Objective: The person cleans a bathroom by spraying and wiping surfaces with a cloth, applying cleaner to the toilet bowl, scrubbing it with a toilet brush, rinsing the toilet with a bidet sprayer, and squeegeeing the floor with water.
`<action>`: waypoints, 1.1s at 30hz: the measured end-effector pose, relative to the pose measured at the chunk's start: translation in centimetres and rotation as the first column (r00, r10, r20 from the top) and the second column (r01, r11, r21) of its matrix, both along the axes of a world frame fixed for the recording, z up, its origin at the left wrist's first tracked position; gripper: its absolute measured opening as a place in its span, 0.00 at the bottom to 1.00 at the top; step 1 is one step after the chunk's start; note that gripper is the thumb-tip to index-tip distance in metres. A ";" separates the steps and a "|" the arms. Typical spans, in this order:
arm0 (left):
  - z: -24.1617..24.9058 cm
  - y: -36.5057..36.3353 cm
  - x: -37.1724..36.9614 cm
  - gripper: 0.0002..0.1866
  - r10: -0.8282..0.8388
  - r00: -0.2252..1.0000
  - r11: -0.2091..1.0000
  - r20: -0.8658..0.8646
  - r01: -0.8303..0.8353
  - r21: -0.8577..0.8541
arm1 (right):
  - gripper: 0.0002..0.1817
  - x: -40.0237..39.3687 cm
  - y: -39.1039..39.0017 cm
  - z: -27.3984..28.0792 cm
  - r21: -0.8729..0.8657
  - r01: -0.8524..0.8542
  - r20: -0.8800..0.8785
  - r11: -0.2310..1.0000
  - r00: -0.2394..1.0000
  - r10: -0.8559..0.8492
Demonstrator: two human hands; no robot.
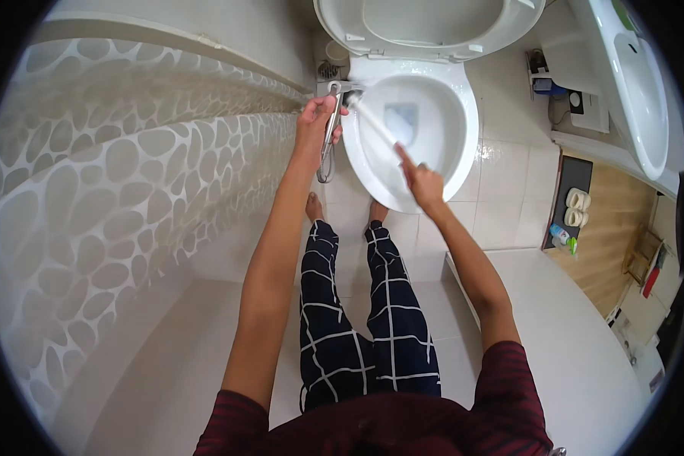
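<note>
My left hand [323, 120] is wrapped round a chrome handheld sprayer [333, 114] at the left rim of the toilet bowl [467, 144]. Its metal hose [324, 171] hangs below the hand. Over the bowl's lower part, my right hand [422, 182] grips the end of a white toilet brush [376, 121]. The brush slants up and left across the bowl, its head beside the sprayer near the upper left rim. The brush is slightly blurred. Some water shows at the bottom of the bowl.
The raised toilet seat [349, 34] is behind the bowl. A pebble-patterned curtain [167, 167] hangs at the left. To the right are a white sink [638, 99], a dark mat [568, 199] with pale slippers [577, 207], and a bottle [559, 232]. A floor drain [327, 70] lies left of the toilet.
</note>
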State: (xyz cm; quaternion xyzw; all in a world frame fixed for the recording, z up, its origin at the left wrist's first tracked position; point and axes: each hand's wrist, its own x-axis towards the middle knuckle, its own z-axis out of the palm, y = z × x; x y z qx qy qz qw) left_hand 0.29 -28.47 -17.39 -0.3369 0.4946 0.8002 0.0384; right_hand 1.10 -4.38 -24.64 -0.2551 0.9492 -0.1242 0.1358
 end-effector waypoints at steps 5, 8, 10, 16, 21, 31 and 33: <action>-0.3 1.0 -0.6 0.16 -0.017 0.999 1.000 -0.051 0.018 0.020 | 0.29 2.6 -0.4 -0.2 -0.046 0.045 0.009 0.998 0.999 -0.045; -0.2 1.0 -0.3 0.16 -0.022 0.999 0.999 -0.047 0.023 0.025 | 0.27 2.9 0.2 0.2 -0.130 0.241 0.166 0.962 0.962 -0.219; 0.3 1.3 0.0 0.17 0.025 0.999 0.999 -0.024 -0.025 0.034 | 0.26 4.3 -1.2 1.1 -0.183 0.645 0.373 0.742 0.744 -0.554; 1.1 2.1 0.3 0.16 0.022 1.000 1.000 0.010 -0.022 -0.013 | 0.27 5.6 -4.0 -0.7 -0.361 0.715 0.617 0.599 0.665 -0.421; 0.9 2.9 -0.2 0.15 -0.018 1.000 0.999 -0.001 0.018 -0.046 | 0.27 -0.3 -10.8 7.0 0.102 0.992 0.994 -0.073 -0.105 -0.041; 1.1 2.2 -0.2 0.16 -0.017 1.000 0.999 -0.013 0.017 -0.033 | 0.29 -2.8 -9.6 6.7 0.015 1.000 0.993 -0.015 -0.016 -0.120; 1.2 1.7 -0.2 0.16 -0.031 0.999 0.999 -0.031 0.030 -0.028 | 0.29 -1.1 -9.0 7.5 -0.140 0.969 0.936 0.203 0.197 -0.293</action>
